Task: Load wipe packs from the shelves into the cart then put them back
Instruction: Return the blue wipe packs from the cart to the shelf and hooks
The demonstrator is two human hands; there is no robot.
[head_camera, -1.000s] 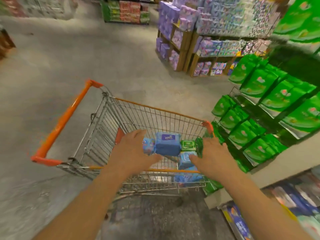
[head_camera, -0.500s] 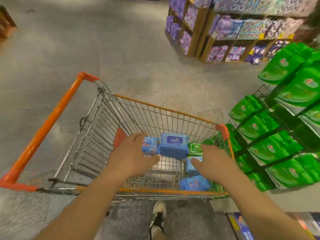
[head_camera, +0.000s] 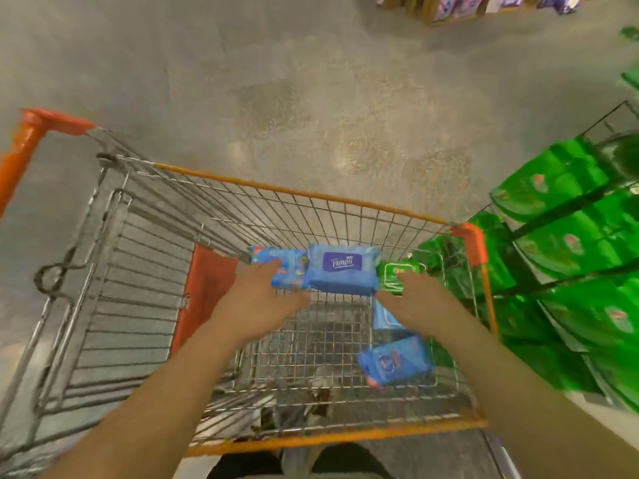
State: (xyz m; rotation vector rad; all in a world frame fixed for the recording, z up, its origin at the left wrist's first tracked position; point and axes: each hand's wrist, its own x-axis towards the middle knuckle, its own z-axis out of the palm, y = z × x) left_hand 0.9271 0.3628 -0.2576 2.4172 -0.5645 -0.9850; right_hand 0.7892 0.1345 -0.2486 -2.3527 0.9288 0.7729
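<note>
The wipe packs lay in the cart [head_camera: 311, 195], three of them in a row against its far wall: a patterned blue pack [head_camera: 288, 267] on the left, a blue Tempo pack [head_camera: 340, 271] in the middle and a green pack [head_camera: 394, 274] on the right, touching side to side. The row's long axis ran left to right across the person's reach, so it lay straight ahead of both hands and between them. The left hand [head_camera: 259, 302] had its fingers over the near edge of the patterned blue pack, touching it; whether they were curled round it or merely laid on it could not be told. The right hand [head_camera: 415, 299] had its fingers reaching onto the green pack, and again the grip itself was hidden. Neither hand touched the Tempo pack, which sat about equally near to both. The likely next move was to squeeze the row from its two ends and lift it as one — that would need even pressure, or the middle pack might drop out. Two more blue packs lay nearer on the cart floor under the right forearm, one partly hidden [head_camera: 385, 318] and one tilted [head_camera: 394, 363]. Beyond the cart's right side hung rows of green packs on a rack [head_camera: 567, 243], and grey floor [head_camera: 276, 81] stretched ahead.
</note>
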